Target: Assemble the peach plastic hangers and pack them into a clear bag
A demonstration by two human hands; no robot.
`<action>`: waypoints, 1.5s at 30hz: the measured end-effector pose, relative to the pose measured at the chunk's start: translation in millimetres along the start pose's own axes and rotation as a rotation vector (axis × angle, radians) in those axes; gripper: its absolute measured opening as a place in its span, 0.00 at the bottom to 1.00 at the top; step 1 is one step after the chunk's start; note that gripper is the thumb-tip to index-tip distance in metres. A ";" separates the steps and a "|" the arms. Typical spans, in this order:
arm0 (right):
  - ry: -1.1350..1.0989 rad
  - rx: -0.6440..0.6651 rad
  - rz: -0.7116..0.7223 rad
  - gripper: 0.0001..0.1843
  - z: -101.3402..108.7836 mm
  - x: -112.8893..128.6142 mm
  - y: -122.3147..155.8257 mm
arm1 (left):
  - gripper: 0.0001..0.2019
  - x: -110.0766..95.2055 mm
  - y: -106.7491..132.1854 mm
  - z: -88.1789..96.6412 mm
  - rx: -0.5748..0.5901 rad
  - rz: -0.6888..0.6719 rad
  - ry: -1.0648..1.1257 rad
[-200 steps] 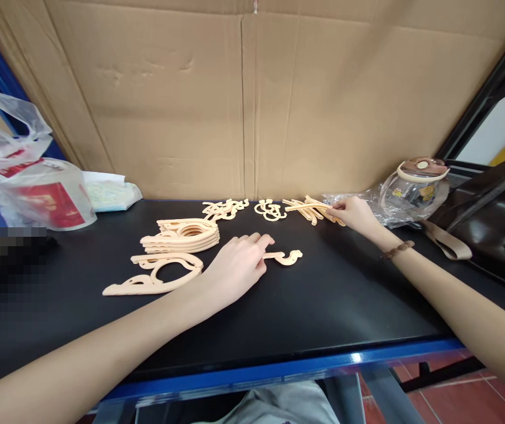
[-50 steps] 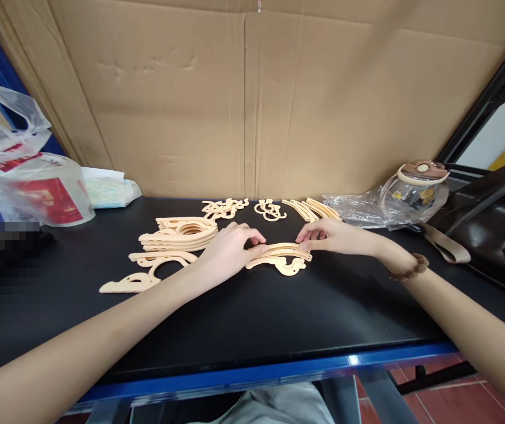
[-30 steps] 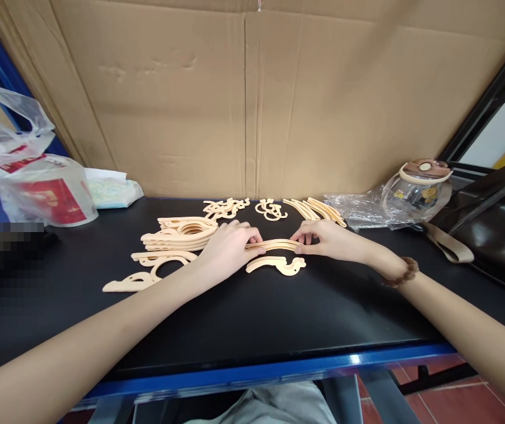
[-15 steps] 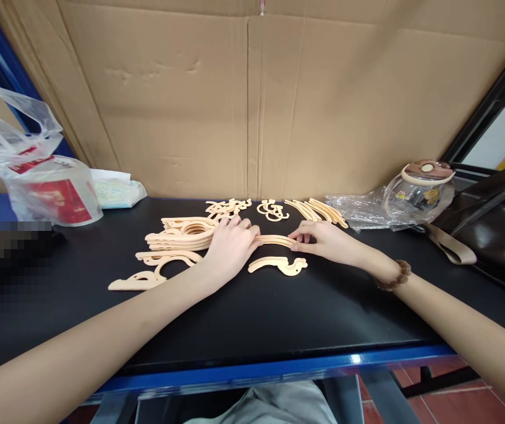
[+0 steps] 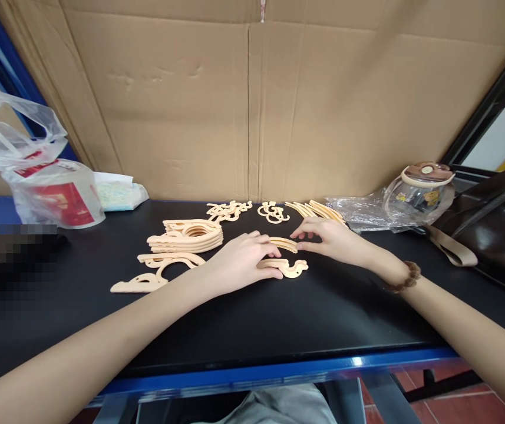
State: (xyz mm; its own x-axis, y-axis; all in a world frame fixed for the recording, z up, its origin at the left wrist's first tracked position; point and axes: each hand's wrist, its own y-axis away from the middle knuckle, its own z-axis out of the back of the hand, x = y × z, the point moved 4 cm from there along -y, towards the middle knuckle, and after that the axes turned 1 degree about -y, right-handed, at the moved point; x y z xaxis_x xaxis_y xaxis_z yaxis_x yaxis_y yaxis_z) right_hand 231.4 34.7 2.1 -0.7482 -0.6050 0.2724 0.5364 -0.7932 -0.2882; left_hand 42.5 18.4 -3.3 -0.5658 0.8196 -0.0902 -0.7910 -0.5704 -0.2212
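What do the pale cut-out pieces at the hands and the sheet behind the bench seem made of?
The curved strip and hooked piece: likely thin cut wood, pale, matte, flat, uniformly thick; plastic is possible. The back sheet: brown corrugated cardboard, matte, creased and dented.

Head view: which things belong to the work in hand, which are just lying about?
In hand: hooked piece under left hand, curved strip in right hand, stack, loose cutouts.
Lying about: plastic bag, tissue pack, bottle, brown bag.
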 end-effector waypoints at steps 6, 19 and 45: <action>0.026 -0.086 -0.026 0.17 -4.8 -12.9 -0.6 | 0.19 6.9 0.2 2.4 -0.106 0.048 -0.103; 0.545 -0.009 0.052 0.12 -17.6 -24.1 -65.4 | 0.17 16.9 -1.1 -10.5 -0.011 0.059 -0.229; -0.069 -0.527 -0.009 0.16 13.9 17.8 -6.5 | 0.13 11.8 -4.3 7.4 -0.241 0.316 0.942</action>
State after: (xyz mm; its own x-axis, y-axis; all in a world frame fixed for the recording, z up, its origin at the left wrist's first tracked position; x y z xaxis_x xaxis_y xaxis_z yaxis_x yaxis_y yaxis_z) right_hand 220.0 28.1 21.6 -0.7149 -0.6158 0.3311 0.2485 -0.6665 -0.7029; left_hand 37.6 30.1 3.8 -0.2451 0.4019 -0.8823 -0.5103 -0.8273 -0.2351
